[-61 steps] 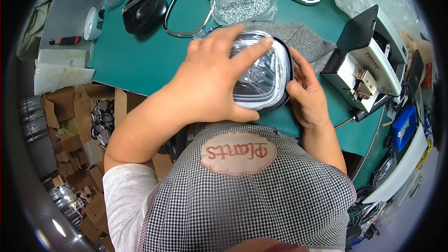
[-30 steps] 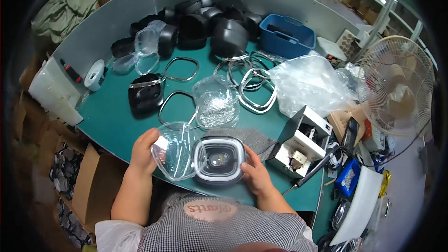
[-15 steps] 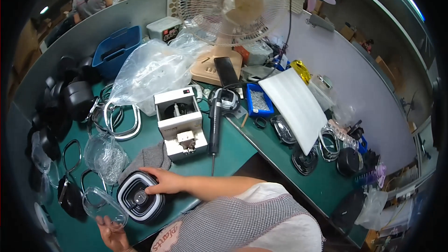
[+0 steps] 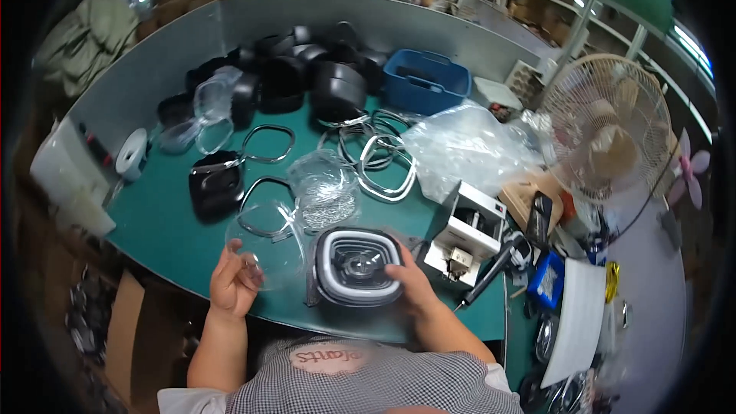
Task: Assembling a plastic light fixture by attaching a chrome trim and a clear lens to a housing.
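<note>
My left hand [image 4: 233, 282] is closed on the edge of a clear plastic cover [image 4: 268, 241], thin and rounded, its outline smeared by motion. My right hand [image 4: 416, 285] grips the right side of a black rounded-square lamp housing [image 4: 360, 299] with a pale ring round its face, the thumb on the face. The cover is left of the housing, apart from it. Beyond them are a clear bag of small metal parts [image 4: 326, 207] and a dark ring frame [image 4: 249, 201]. Whether the housing touches the table cannot be told.
A small white machine [image 4: 464, 230] and a dark electric screwdriver [image 4: 491, 274] stand to the right. Farther back are silver ring frames [image 4: 387, 184], black housings [image 4: 337, 92], a blue basket [image 4: 429, 100] and a large plastic bag [image 4: 468, 146]. A fan [image 4: 606, 123] stands at right.
The view has swung left, so the bench appears shifted right. My left hand has raised the clear cover, fingers now curled on its edge. My right hand stays on the lamp housing.
</note>
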